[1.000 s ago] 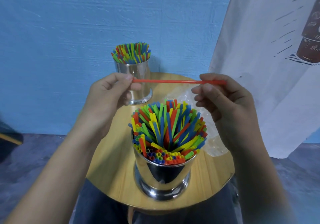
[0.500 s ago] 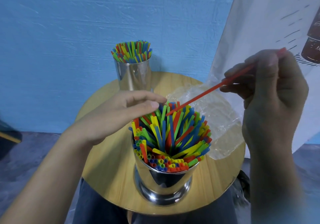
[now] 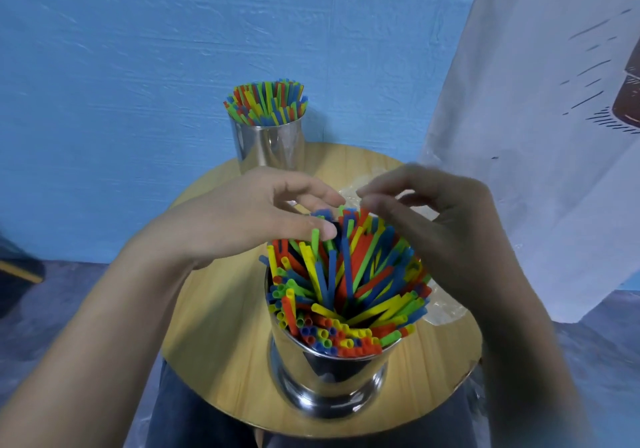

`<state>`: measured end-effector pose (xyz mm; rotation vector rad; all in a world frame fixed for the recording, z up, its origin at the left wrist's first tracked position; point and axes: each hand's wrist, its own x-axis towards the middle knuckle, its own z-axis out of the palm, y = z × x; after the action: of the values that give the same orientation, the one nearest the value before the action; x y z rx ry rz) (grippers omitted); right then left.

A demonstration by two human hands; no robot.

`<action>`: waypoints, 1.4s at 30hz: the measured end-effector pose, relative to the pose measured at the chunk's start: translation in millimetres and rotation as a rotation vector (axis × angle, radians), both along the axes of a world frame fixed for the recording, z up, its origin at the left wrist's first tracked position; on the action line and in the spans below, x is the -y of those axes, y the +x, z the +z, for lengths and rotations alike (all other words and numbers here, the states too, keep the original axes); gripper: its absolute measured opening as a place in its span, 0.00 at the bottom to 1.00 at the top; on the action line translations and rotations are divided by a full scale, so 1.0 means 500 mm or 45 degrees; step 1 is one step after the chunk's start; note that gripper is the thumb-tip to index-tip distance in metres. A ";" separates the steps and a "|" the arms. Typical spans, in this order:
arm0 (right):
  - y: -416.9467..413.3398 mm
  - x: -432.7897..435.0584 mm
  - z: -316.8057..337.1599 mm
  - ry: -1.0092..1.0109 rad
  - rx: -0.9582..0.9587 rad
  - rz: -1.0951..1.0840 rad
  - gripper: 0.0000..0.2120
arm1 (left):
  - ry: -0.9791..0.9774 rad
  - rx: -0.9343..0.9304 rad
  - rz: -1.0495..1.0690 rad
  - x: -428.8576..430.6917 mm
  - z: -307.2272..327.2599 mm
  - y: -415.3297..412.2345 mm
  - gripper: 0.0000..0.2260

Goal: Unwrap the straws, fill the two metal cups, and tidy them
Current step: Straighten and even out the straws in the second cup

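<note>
A shiny metal cup (image 3: 329, 371) stands at the near side of the round wooden table (image 3: 214, 326), packed with several red, yellow, green and blue straws (image 3: 346, 285) that fan outward. My left hand (image 3: 249, 219) hovers over the bundle's far left side with relaxed fingers, its thumb touching a green straw tip. My right hand (image 3: 450, 233), blurred, arches over the far right side, its fingertips at the straw tops and holding nothing that I can see. A second metal cup (image 3: 270, 143), also full of coloured straws (image 3: 266, 101), stands at the table's far edge.
Crumpled clear plastic wrap (image 3: 446, 309) lies on the table right of the near cup, partly under my right hand. A white printed cloth (image 3: 536, 136) hangs close on the right. A blue wall (image 3: 138, 67) stands right behind the table.
My right hand, which held a red straw and slid it into the near cup, has let it go and come down onto the bundle. My left hand stays at the straw tops.
</note>
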<state>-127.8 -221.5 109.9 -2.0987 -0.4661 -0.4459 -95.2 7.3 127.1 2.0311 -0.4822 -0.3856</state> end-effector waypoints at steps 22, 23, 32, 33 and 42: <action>-0.009 0.046 -0.007 -0.087 -0.353 0.270 0.12 | 0.293 -0.027 -0.209 -0.024 0.020 -0.011 0.16; -0.007 0.044 -0.008 -0.085 -0.358 0.276 0.11 | 0.291 -0.055 -0.243 -0.020 0.019 -0.011 0.17; 0.002 0.040 -0.019 0.004 -0.358 0.307 0.11 | 0.091 -0.032 -0.102 0.013 0.012 -0.011 0.15; 0.002 0.041 -0.019 0.025 -0.353 0.310 0.11 | 0.090 -0.019 -0.093 0.015 0.012 -0.011 0.14; 0.008 0.037 -0.022 0.191 -0.300 0.216 0.09 | 0.086 0.093 0.032 0.016 0.007 -0.012 0.05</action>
<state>-123.8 -240.0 98.7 -1.9189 -0.4527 -0.1284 -101.3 -0.8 130.8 2.1202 -0.4943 -0.3169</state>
